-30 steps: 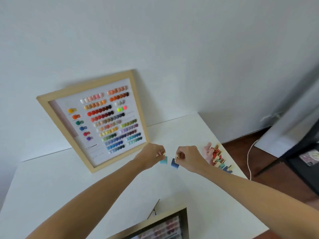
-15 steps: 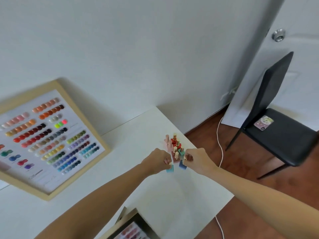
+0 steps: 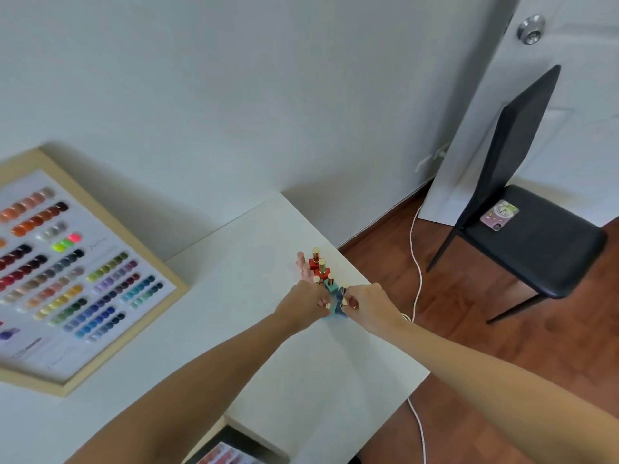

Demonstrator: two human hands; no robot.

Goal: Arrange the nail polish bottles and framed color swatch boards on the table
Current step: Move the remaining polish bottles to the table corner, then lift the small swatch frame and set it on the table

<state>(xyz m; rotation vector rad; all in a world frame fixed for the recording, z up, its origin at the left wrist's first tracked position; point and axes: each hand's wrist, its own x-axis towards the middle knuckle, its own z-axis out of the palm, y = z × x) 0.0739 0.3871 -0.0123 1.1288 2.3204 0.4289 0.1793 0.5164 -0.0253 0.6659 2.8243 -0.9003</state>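
— Fingertips first: our left hand (image 3: 303, 304) is pinched on a light teal bottle (image 3: 328, 314) and our right hand (image 3: 363, 301) is pinched on a blue bottle (image 3: 340, 304), both gripped by the cap. Half a second ago they hung a little short of the cluster; now they are right at its near end.

— Are they down on the table (image 3: 254, 249) yet?

— Hard to say, since our knuckles cover the bases; they look touching or just above it. What has changed is the gap: the two bottles now sit just beside the teal one (image 3: 331, 285), with the red ones (image 3: 316, 264) and the pink ones (image 3: 300, 262) running away toward 11 o'clock.

— So the row is growing along the table's right edge.

— We think so. Releasing comes next, and the edge at 3 o'clock is near, so a nudge could tip one off. The framed swatch board (image 3: 67, 272) leans against the wall at 9 o'clock, well apart, and a second board (image 3: 221, 458) peeks in at 6 o'clock.
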